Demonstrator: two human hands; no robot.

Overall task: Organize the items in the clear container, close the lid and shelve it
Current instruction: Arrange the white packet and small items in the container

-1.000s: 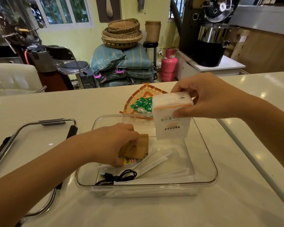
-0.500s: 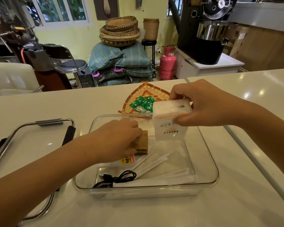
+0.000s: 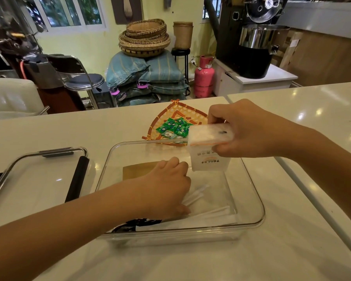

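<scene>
A glossy cream counter (image 3: 292, 250) fills the lower view, with a seam running from 1 o'clock down to 4 o'clock. Beyond its far edge the room holds stacked woven baskets (image 3: 144, 38) on blue-green sacks (image 3: 146, 72), a pink gas cylinder (image 3: 204, 76), a padded metal chair (image 3: 79, 78) and a black and steel machine (image 3: 255, 47) at 1 o'clock.

At centre sits the clear container (image 3: 257, 203), a shallow rounded rectangle of transparent plastic, open. Inside lie white paper-wrapped sticks (image 3: 211, 212), a black cable (image 3: 138, 223) at its near edge and a flat brown cardboard piece (image 3: 138, 169) toward the far left.

The left hand (image 3: 166, 189) reaches in from 8 o'clock, palm down and fingers curled, resting over the cardboard and sticks; whether it grips anything cannot be told. The right hand (image 3: 249, 128), coming from 3 o'clock, pinches the top of a white soft tissue pack (image 3: 209, 151) between thumb and fingers, holding it upright over the container's far right corner.

The clear lid (image 3: 39, 179), black-latched, lies flat at 9 o'clock just beside the container. A fan-shaped woven tray (image 3: 170, 112) of green sachets (image 3: 174, 126) sits at 12 o'clock, just behind the container's far rim. Bare counter lies open in the near foreground and to the right.
</scene>
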